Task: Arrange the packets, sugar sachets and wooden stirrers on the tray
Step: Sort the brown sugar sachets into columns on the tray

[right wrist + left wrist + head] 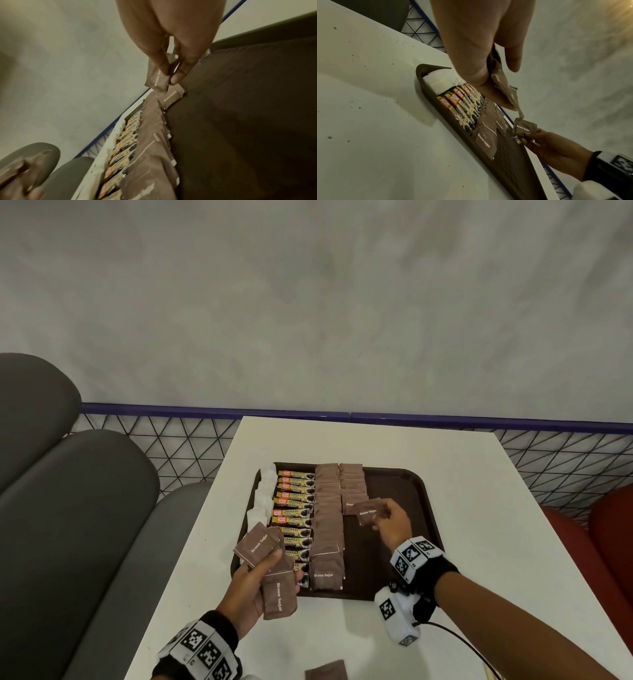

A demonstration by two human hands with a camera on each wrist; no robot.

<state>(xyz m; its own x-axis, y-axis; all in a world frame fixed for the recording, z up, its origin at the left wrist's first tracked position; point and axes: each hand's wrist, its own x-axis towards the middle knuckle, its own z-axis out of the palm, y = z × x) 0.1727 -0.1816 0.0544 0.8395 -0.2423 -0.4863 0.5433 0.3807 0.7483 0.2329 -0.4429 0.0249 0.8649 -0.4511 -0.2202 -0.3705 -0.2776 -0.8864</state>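
A dark brown tray lies on the white table. On it run a column of white sachets, a column of coffee granule packets and two columns of brown sugar sachets. My right hand pinches one brown sugar sachet just above the near end of the shorter right column. My left hand grips a bunch of brown sugar sachets over the tray's near left corner. In the right wrist view the pinched sachet hangs between thumb and fingers.
A loose brown sachet lies on the table at the near edge. Grey seat cushions stand to the left, red seats to the right. A blue-railed wire mesh fence runs behind the table. No wooden stirrers are in view.
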